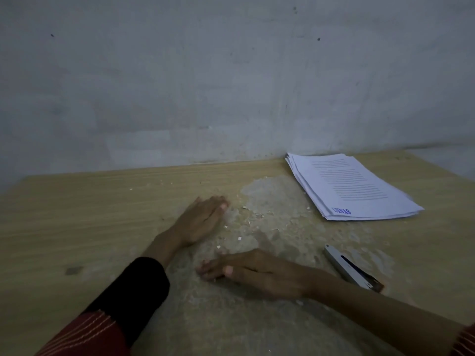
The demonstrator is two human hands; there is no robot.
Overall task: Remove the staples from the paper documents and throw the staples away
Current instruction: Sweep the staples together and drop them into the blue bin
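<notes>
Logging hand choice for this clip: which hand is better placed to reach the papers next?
Likely the right. The right hand lies flat on the side of the paper stack and the metal tool; the left hand rests flat farther left and would have to cross over.

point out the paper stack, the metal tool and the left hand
paper stack (pixel 354 186), head view, middle of the top sheet
metal tool (pixel 350 268), head view, middle of its silver body
left hand (pixel 199 222), head view, back of the hand
</notes>
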